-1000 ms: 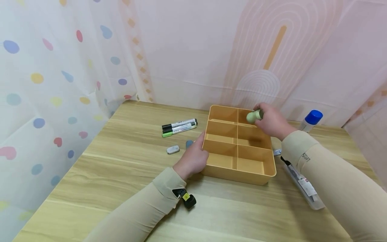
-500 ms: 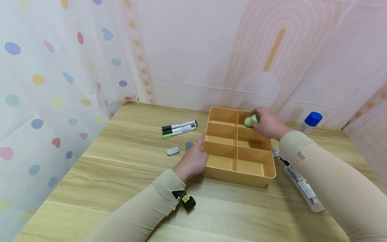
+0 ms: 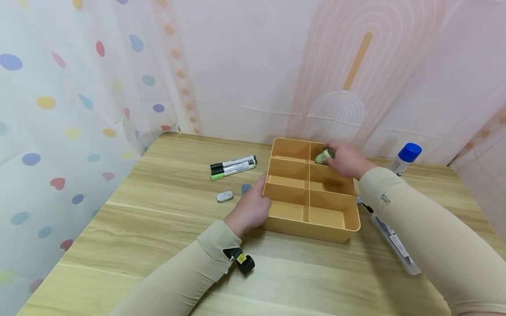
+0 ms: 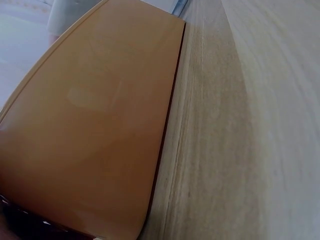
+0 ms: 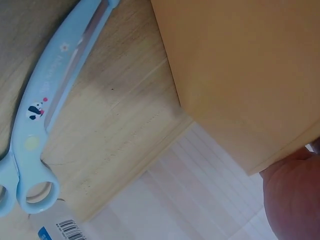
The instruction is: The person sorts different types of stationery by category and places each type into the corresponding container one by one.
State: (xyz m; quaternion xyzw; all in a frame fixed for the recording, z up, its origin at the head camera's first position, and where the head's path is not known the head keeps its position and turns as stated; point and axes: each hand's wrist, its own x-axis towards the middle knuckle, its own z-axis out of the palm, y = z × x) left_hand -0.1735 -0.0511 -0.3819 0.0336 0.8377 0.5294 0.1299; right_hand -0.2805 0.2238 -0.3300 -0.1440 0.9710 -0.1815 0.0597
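Note:
A yellow-orange divided storage box [image 3: 310, 231] stands on the wooden table, its compartments in two columns. My left hand [image 3: 251, 205] holds its left side near the front corner. The left wrist view is filled mostly by the box's outer wall [image 4: 100, 125]. At the far right compartment, my right hand [image 3: 347, 159] grips a small light green object [image 3: 323, 156] with a rounded end, lowered inside the rim. The fingers hide part of this object, so its kind is unclear. In the right wrist view, part of my right hand [image 5: 292, 195] shows at the box's edge.
Several markers [image 3: 234, 166], a small whitish eraser-like block [image 3: 225, 196] and a blue item [image 3: 246, 188] lie left of the box. To the right are light blue scissors [image 5: 37, 105], a blue-capped bottle [image 3: 407, 156] and a clear case [image 3: 396, 245]. A patterned curtain [image 3: 245, 66] hangs behind.
My right hand has moved left and slightly down, taking the green object deeper into the far right compartment. The left hand keeps its hold on the box.

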